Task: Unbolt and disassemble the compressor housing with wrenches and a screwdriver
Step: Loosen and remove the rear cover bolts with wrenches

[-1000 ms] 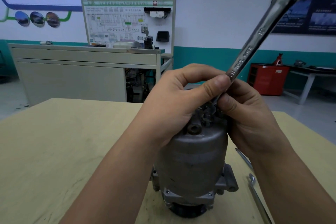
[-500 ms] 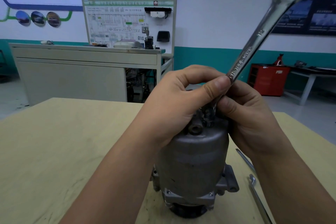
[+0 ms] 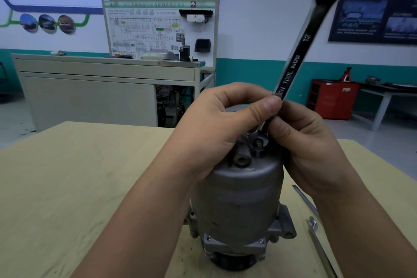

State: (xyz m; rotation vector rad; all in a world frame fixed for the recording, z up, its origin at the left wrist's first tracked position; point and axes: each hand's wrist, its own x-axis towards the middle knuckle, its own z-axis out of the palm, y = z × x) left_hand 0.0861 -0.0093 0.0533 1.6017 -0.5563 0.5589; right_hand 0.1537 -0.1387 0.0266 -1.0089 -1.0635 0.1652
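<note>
The compressor housing (image 3: 237, 201) stood upright on the table (image 3: 67, 187), directly beneath both hands. The left hand (image 3: 216, 124) and right hand (image 3: 309, 142) were each curled, pinching the lower shank of the wrench (image 3: 295, 52), its lower end at the bolt (image 3: 258, 143) atop the housing. The wrench's long axis rose steeply up and rightward, and both hands lay equally close to the bolt.

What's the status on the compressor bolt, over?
Left hand and right hand both pinch the wrench low down. Lower end on the bolt atop the compressor. Nothing in the way.
</note>
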